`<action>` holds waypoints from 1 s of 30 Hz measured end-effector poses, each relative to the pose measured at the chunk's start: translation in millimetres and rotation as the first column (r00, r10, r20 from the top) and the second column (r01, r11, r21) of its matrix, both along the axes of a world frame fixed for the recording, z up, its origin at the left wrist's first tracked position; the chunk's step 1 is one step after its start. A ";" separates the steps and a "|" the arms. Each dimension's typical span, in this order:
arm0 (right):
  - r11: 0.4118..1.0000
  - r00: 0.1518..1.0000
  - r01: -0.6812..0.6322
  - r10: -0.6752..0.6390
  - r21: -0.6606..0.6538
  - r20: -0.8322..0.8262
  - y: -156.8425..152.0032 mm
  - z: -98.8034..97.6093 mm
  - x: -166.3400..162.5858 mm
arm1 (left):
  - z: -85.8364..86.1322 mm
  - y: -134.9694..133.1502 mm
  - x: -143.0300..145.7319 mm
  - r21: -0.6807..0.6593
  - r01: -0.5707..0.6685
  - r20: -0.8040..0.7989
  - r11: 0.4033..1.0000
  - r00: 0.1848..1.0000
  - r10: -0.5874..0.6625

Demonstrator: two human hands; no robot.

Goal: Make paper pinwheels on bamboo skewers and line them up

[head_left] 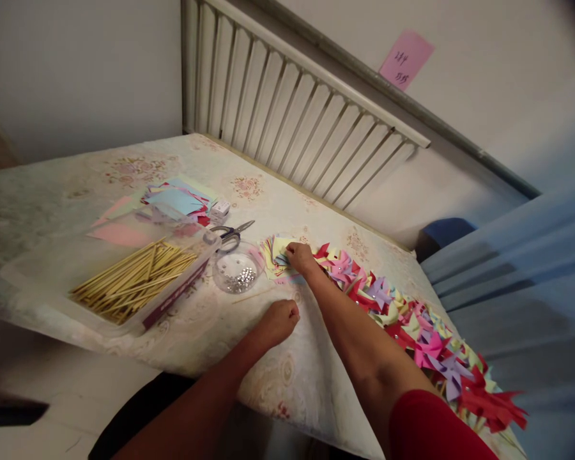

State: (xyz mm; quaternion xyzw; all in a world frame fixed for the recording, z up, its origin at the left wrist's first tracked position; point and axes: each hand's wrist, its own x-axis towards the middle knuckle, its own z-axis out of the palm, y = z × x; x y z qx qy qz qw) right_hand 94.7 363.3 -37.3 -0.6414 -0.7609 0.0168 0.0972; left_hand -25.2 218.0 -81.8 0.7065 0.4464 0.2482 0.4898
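Note:
My right hand (299, 257) reaches forward onto a small stack of cut coloured paper squares (274, 255) and pinches at the top pieces. My left hand (280, 319) rests on the flowered table cover (124, 166) as a closed fist, close to a thin wooden stick (253, 295) lying on the cover; whether it holds anything is hidden. A clear round dish of small silver pins (237, 275) stands just left of the paper stack. Scissors (232, 233) lie behind the dish.
A clear plastic tray of wooden sticks (134, 281) sits at the left. Loose coloured paper sheets (179, 201) lie further back. A long row of finished paper pinwheels (412, 332) runs along the right edge. A slatted headboard (297, 115) stands behind.

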 end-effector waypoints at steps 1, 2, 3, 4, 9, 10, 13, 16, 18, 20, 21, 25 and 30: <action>1.000 1.000 0.023 -0.023 0.018 -0.009 0.1 0.6 0.6 | 0.0 -0.2 -0.1 -0.001 0.000 0.002 1.000 1.000 0.000; 0.999 0.999 0.043 -0.043 0.034 -0.015 0.3 1.5 1.4 | -0.1 -0.4 -0.3 0.000 -0.002 0.006 1.000 1.000 0.002; 0.997 0.998 0.062 -0.061 0.050 -0.024 0.6 2.5 2.5 | 0.0 -0.6 -0.4 -0.001 -0.005 0.011 1.000 1.000 0.005; 0.994 0.996 0.081 -0.079 0.066 -0.037 1.1 3.7 3.6 | 0.1 -0.7 -0.6 -0.001 -0.008 0.014 1.000 1.000 0.008; 0.970 0.967 0.191 -0.160 0.150 -0.196 5.0 8.6 8.9 | 2.1 -0.6 -0.7 -0.017 -0.023 0.038 1.000 0.999 0.024; 0.962 0.959 0.212 -0.172 0.169 -0.225 5.8 9.2 9.8 | 2.5 -0.5 -0.8 -0.025 -0.030 0.049 0.999 0.998 0.031; 0.933 0.930 0.278 -0.202 0.229 -0.307 7.0 11.0 12.6 | 3.1 0.2 -1.2 -0.069 -0.055 0.088 0.996 0.994 0.061; 0.911 0.901 0.315 -0.201 0.264 -0.384 5.9 14.3 15.3 | 1.5 1.7 -0.6 -0.141 -0.066 0.141 0.988 0.986 0.086; 0.905 0.883 0.327 -0.190 0.272 -0.429 4.1 18.5 16.7 | 0.2 3.1 0.8 -0.215 -0.075 0.188 0.974 0.975 0.117; 0.896 0.863 0.344 -0.185 0.279 -0.471 1.2 24.8 17.5 | 0.6 4.2 2.0 -0.320 -0.086 0.255 0.943 0.951 0.173; 0.891 0.851 0.356 -0.185 0.282 -0.491 -1.2 28.7 17.5 | 1.8 4.6 2.1 -0.381 -0.089 0.299 0.920 0.930 0.213; 0.877 0.816 0.377 -0.163 0.297 -0.555 -27.3 43.8 14.0 | 12.6 5.2 -2.5 -0.554 0.008 0.567 0.832 0.736 0.371; 0.864 0.848 0.311 -0.065 0.396 -0.526 -108.0 38.9 5.5 | 21.1 5.7 -10.7 -0.542 -0.165 0.612 0.824 0.595 0.521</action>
